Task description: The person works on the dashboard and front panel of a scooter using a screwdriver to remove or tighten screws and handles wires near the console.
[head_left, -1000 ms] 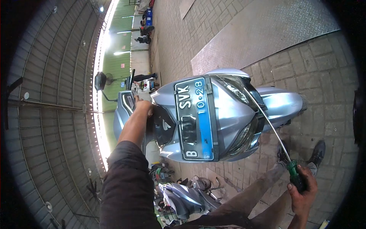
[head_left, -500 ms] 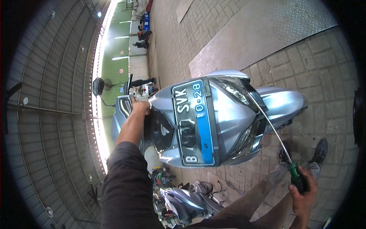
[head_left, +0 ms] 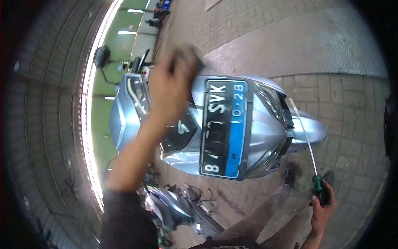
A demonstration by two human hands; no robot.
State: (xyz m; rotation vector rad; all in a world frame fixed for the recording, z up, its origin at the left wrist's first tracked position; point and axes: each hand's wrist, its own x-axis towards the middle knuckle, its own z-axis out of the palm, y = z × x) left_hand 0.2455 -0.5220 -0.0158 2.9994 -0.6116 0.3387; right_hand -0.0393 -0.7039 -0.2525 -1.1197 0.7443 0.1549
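Right grip beside scooter wrapped round long-shaft screwdriver, likely stiff, light, best held by green handle; left grip over scooter too blurred to tell.

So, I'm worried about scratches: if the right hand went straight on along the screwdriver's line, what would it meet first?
Probably the front fender of the silver scooter: the screwdriver in the right hand crosses it in view. Depth is unclear, so the hand might miss it.

Paved floor bears a large metal sheet. Green wall; bright light strip between wall and ribbed roof.
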